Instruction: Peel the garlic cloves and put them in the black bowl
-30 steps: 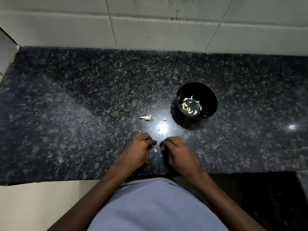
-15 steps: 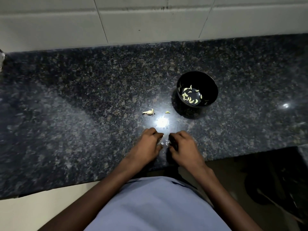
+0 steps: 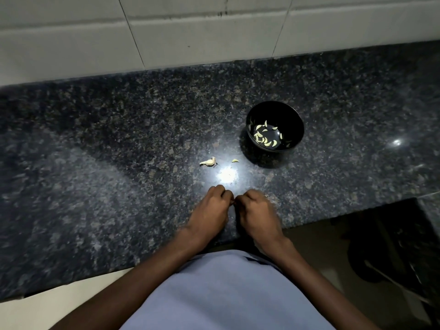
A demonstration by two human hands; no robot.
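garlic clove (image 3: 234, 203) hidden, pinched between both fingers (image 3: 227, 197)

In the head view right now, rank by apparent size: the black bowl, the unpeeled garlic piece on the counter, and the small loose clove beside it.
1. Black bowl, clearly the largest.
2. Unpeeled garlic piece, left of the bowl.
3. Small loose clove, the smallest.
All three lie at a similar distance, so the ranking is safe.

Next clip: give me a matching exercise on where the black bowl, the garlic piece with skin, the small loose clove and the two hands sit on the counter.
1 black bowl
2 garlic piece with skin
3 small loose clove
4 left hand, right hand

A near counter edge, fingertips together
B just left of bowl
C farthest left
D holds peeled cloves

1-D, 2-C, 3-B, 4-A
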